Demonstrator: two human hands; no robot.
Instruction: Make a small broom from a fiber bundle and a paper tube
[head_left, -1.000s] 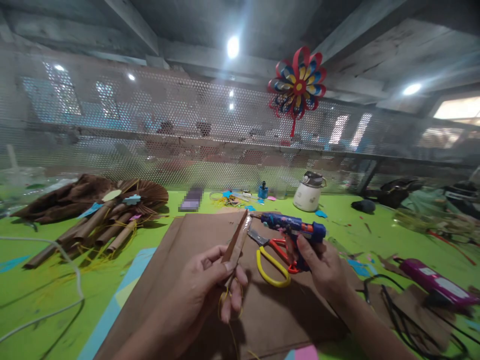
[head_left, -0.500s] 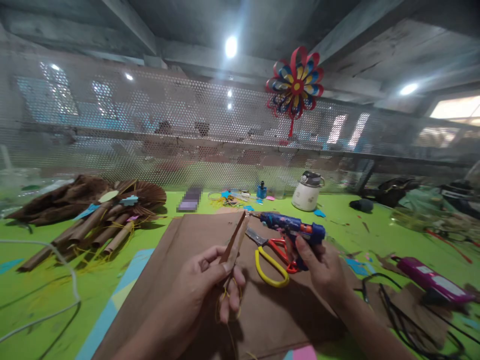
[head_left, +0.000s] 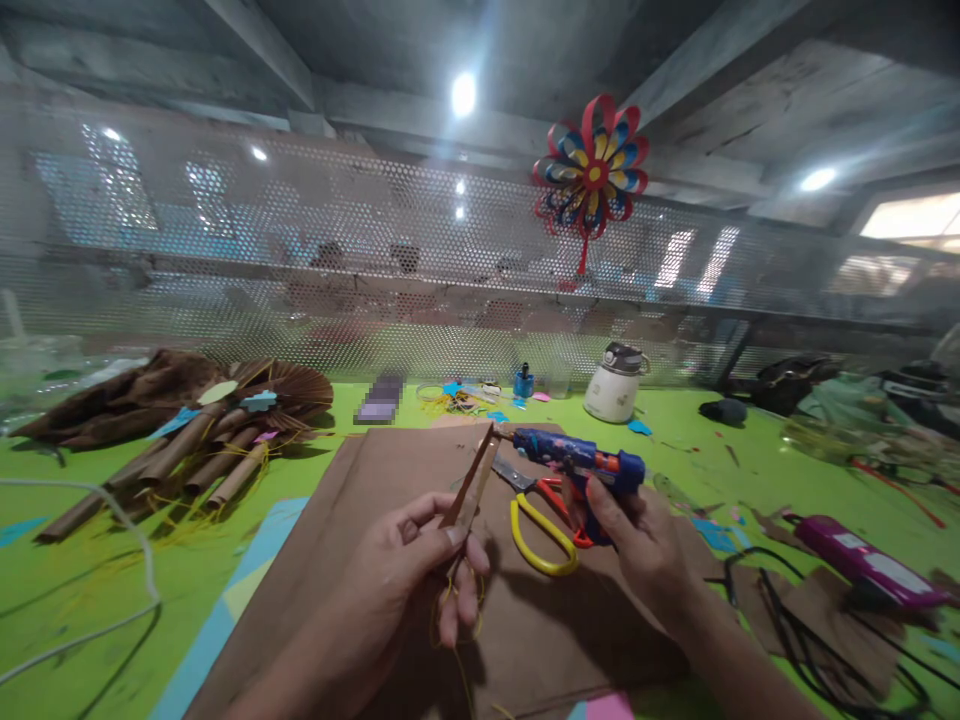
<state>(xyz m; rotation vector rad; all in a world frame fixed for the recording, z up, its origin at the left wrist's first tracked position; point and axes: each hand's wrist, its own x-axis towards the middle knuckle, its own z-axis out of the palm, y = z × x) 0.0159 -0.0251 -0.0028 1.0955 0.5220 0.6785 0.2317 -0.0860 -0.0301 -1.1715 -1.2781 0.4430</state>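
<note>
My left hand (head_left: 420, 555) pinches a folded brown paper strip (head_left: 474, 485) that points up and away from me. Thin yellow thread (head_left: 456, 600) hangs among its fingers. In my right hand (head_left: 641, 540) is a blue glue gun (head_left: 570, 455), its nozzle at the upper tip of the strip; whether it touches cannot be made out. Scissors (head_left: 544, 530) with one yellow and one red handle lie below the gun on a large brown paper sheet (head_left: 360, 500), partly hidden by the gun and my right hand.
Rolled brown paper tubes (head_left: 180, 455) and a pleated paper fan (head_left: 304, 395) lie at left, near a white cable (head_left: 150, 560). A white jug (head_left: 613, 385) stands at the back. Black cords (head_left: 795, 620) and a magenta power strip (head_left: 862, 560) occupy the right. A paper flower (head_left: 596, 170) hangs above.
My right hand has shifted the glue gun slightly left, bringing its nozzle closer to the paper strip's tip. My left hand has barely moved.
</note>
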